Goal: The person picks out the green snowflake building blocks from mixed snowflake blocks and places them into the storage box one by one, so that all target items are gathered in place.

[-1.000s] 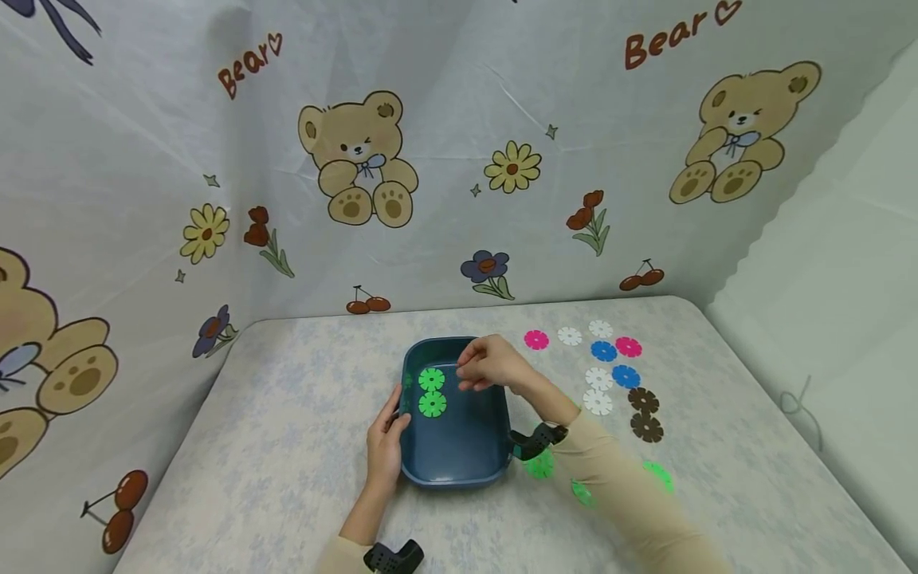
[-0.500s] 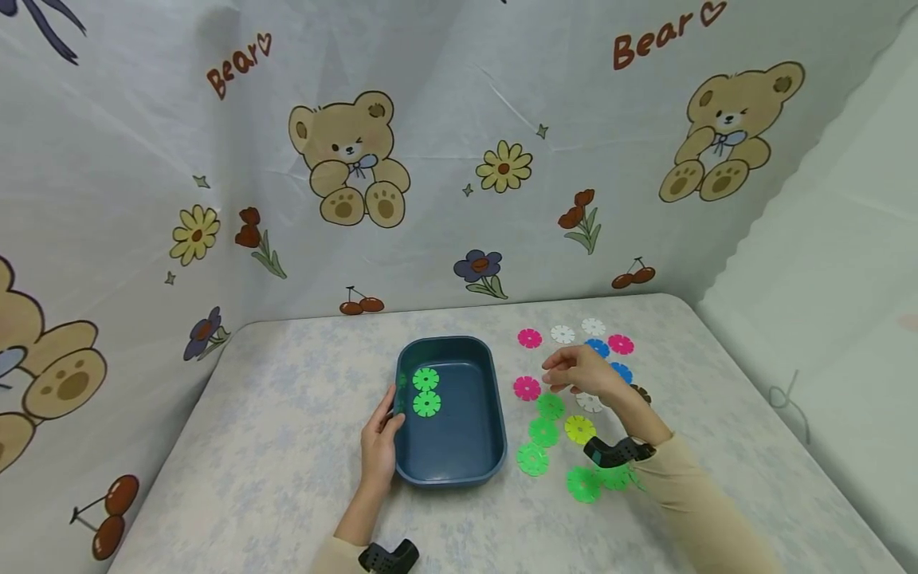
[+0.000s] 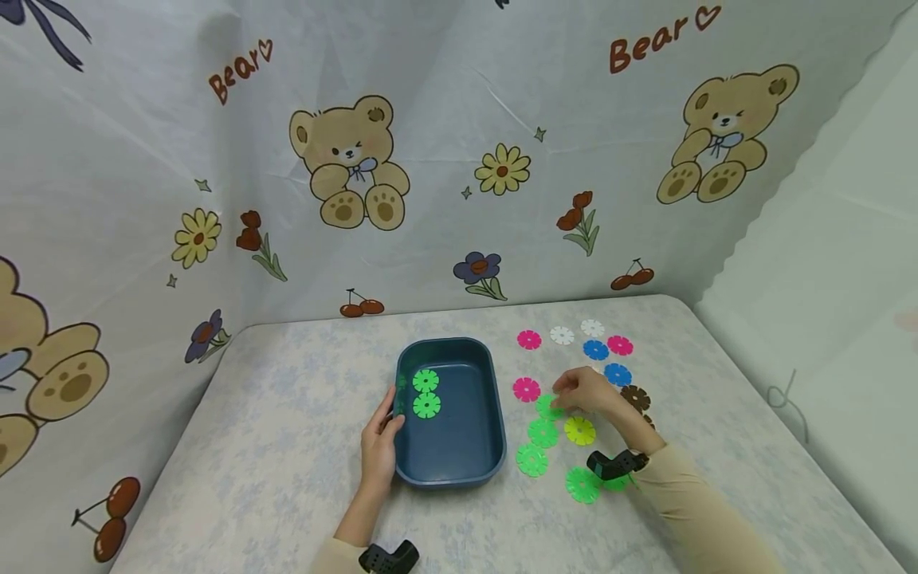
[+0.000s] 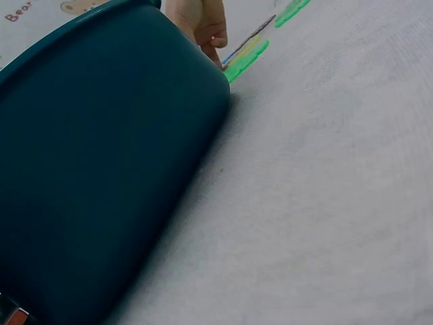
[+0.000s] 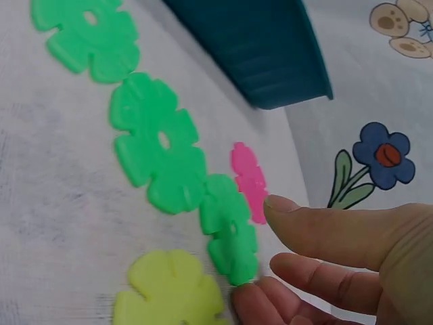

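My left hand (image 3: 378, 446) holds the left side of a dark blue-green tray (image 3: 450, 481), thumb at the rim. Two green flower-shaped plastic discs (image 3: 426, 393) lie inside it. The tray's outer wall (image 4: 101, 149) fills much of the left wrist view. To the tray's right, my right hand (image 3: 586, 390) is low over the table at a green notched disc (image 3: 547, 407). In the right wrist view a fingertip meets that disc's edge (image 5: 230, 233), while the thumb (image 5: 325, 233) stands apart from it. A yellow disc (image 3: 580, 431) and a pink disc (image 3: 527, 390) lie close by.
More green discs (image 3: 543, 433) lie between the tray and the right forearm, some partly under the wrist camera (image 3: 615, 465). Farther back are blue discs (image 3: 596, 350), brown discs (image 3: 634, 397), white discs (image 3: 562, 335) and other pink discs (image 3: 620, 345). A bear-print cloth (image 3: 430, 263) stands behind the table.
My right hand has moved from above the tray rightward to the discs, then down to a green one. The left hand stays on the tray, and two green discs lie there throughout.
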{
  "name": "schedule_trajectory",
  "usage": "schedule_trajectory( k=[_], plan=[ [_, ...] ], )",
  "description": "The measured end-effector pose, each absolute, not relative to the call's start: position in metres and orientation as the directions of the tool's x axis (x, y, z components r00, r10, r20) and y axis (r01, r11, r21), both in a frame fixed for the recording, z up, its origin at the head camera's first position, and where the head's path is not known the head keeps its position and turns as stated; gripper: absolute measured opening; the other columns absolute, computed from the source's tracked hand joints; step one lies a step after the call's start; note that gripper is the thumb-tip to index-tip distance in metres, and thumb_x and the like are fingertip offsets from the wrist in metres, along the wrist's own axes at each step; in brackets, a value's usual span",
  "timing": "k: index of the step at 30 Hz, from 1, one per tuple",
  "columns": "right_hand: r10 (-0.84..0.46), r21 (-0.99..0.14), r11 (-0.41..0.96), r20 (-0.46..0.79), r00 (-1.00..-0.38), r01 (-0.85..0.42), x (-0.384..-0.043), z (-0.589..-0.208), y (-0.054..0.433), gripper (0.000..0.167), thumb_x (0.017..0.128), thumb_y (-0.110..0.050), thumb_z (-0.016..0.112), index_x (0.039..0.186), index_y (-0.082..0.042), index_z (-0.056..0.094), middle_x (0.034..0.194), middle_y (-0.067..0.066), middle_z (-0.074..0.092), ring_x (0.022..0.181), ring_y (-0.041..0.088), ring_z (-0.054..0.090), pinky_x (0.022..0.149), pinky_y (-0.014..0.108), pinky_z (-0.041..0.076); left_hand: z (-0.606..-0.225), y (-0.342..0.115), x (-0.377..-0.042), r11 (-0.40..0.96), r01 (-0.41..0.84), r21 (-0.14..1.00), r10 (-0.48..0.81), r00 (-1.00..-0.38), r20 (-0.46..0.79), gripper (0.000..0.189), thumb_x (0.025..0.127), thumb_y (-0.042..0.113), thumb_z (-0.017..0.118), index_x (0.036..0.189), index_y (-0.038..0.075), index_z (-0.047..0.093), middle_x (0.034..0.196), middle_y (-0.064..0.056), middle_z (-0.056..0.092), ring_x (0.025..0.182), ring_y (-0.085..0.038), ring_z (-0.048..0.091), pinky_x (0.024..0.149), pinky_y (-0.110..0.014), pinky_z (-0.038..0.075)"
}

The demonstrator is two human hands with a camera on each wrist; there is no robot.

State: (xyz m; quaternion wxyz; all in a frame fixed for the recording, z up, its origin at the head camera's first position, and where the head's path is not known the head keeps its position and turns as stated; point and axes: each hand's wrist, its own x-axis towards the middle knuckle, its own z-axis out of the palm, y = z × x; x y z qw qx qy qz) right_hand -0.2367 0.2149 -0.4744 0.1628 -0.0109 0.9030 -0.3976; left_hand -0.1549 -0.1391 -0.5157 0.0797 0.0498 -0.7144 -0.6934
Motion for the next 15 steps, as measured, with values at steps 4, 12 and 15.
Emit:
schedule_trajectory(
  k=[4, 12, 15],
  plan=[
    [-0.136, -0.666, 0.74, -0.282, -0.95, 0.092, -0.236, -0.478, 0.211, 0.031, 0.077, -0.015, 0.081, 0.102, 0.0, 0.069, 0.084, 0.006, 0.06, 0.075, 0.018, 0.053, 0.065, 0.027, 0.047, -0.516, -0.139, -0.155, 0.025, 0.044, 0.999, -0.184, -0.982, 0.048, 0.05, 0.101, 0.009, 0.048, 0.15, 0.015, 0.042, 0.156, -0.006, 0.037, 0.131, -0.03, 0.045, 0.093, -0.01, 0.037],
    [-0.152, -0.62, 0.783, -0.258, -0.954, 0.043, -0.236, -0.477, 0.205, 0.032, 0.073, -0.011, 0.084, 0.096, -0.001, 0.066, 0.076, 0.005, 0.052, 0.071, 0.018, 0.048, 0.063, 0.029, 0.041, -0.515, -0.139, -0.155, 0.024, 0.043, 0.999, -0.184, -0.982, 0.047, 0.05, 0.101, 0.008, 0.047, 0.15, 0.015, 0.042, 0.156, -0.007, 0.037, 0.132, -0.03, 0.044, 0.093, -0.01, 0.036],
    [-0.15, -0.62, 0.784, -0.259, -0.954, 0.045, -0.236, -0.477, 0.203, 0.031, 0.072, -0.009, 0.084, 0.094, 0.0, 0.065, 0.076, 0.005, 0.052, 0.071, 0.018, 0.048, 0.063, 0.029, 0.041, -0.515, -0.139, -0.155, 0.024, 0.044, 0.999, -0.187, -0.981, 0.047, 0.05, 0.101, 0.008, 0.047, 0.15, 0.014, 0.042, 0.156, -0.006, 0.037, 0.132, -0.03, 0.044, 0.093, -0.01, 0.036]
  ],
)
